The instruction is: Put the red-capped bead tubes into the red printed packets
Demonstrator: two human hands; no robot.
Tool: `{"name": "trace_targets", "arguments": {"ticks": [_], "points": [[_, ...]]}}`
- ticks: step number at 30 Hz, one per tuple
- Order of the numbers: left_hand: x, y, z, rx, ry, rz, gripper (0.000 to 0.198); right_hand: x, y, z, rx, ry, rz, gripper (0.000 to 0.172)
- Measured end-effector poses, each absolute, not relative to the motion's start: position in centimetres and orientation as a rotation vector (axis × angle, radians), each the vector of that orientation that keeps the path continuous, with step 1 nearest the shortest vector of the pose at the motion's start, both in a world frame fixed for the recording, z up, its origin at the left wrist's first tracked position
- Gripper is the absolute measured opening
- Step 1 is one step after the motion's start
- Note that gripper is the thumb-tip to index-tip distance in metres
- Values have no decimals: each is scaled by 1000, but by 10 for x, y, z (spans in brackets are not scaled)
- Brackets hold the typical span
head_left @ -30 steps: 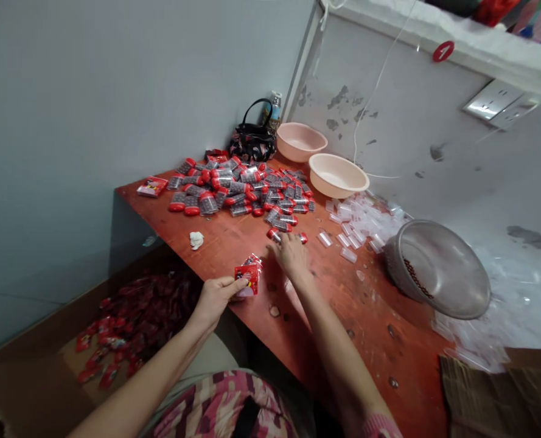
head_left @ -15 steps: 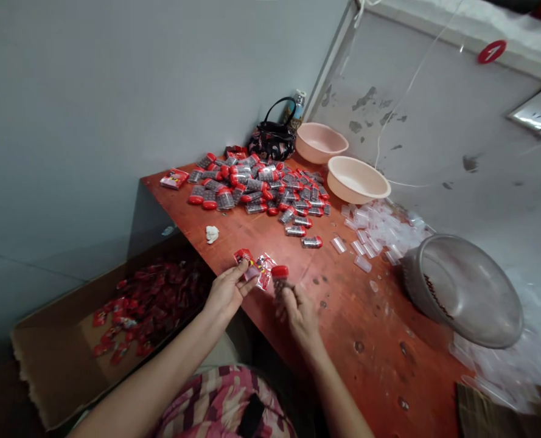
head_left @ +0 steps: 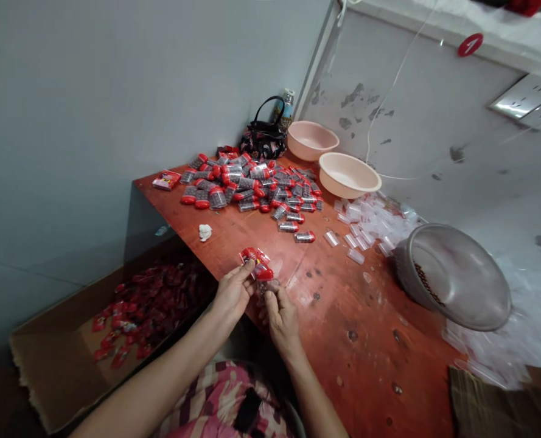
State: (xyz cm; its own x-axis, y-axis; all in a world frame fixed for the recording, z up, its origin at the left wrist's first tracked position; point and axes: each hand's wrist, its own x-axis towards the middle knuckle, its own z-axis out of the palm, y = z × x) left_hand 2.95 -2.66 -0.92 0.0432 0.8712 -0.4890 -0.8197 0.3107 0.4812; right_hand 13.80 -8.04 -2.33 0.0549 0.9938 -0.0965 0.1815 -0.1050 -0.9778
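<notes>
My left hand [head_left: 233, 293] pinches a small red printed plastic sleeve [head_left: 248, 254] above the table's near edge. In my right hand [head_left: 283, 320] is a small clear bottle [head_left: 265, 274] with a red cap, its cap end up against the sleeve. Whether the cap is inside the sleeve or only touching it I cannot tell. Beyond my hands lies a heap of similar red-capped bottles [head_left: 247, 179] with dark contents. Below on the left, a cardboard box [head_left: 55, 359] holds many red printed packets [head_left: 154, 307].
Two pale basins [head_left: 350, 176] and a black handbag [head_left: 263, 143] stand at the back of the red table [head_left: 334, 365]. Clear empty tubes [head_left: 366, 222] lie right of the heap. A tilted metal bowl [head_left: 462, 280] rests on more tubes. A white crumpled scrap [head_left: 205, 232] lies near the left edge.
My right hand has moved left, bringing the bottle's red cap up to the sleeve in my left hand. The view has shifted slightly to the right.
</notes>
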Motion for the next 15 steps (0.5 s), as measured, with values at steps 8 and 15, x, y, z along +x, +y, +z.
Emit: {"name": "trace_targets", "arguments": {"ticks": [8, 15], "points": [[25, -28, -7, 397, 746, 1184, 13, 140, -82, -27, -1456, -1299, 1066, 23], [22, -30, -9, 500, 771, 1047, 14, 139, -82, -23, -1424, -1324, 1000, 22]]}}
